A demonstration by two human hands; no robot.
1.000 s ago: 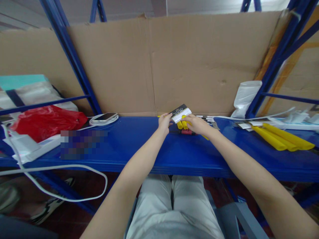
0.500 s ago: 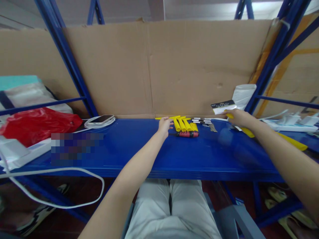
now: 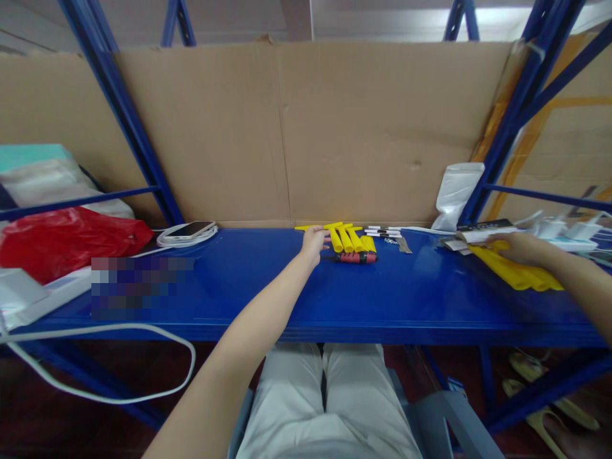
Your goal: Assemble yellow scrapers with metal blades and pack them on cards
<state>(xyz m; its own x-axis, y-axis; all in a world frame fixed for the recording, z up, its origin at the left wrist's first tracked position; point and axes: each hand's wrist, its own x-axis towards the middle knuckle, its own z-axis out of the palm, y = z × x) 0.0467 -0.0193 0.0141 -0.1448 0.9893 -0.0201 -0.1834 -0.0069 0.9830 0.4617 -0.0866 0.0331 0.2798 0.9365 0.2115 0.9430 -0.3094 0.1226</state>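
Note:
My left hand (image 3: 314, 243) rests at the back of the blue table beside several yellow parts (image 3: 348, 238), its fingers apart over the end of one. Just in front of these lies a screwdriver with a red and black handle (image 3: 356, 257). At the right, my right hand (image 3: 514, 247) is closed on a yellow piece (image 3: 521, 273) near a black and white card (image 3: 485, 228). White and black strips (image 3: 382, 232) and a small clear bag (image 3: 404, 245) lie between the hands.
A white pouch (image 3: 456, 194) leans by the right post. Power strips with plugs (image 3: 568, 229) stand far right. At the left are a phone (image 3: 194, 229) on a coiled white cable and a red bag (image 3: 71, 242). Cardboard (image 3: 354, 134) closes off the back.
My right hand has moved right and down with the yellow piece, and the black and white card has come away from the front of the white pouch. My left hand has stayed in place.

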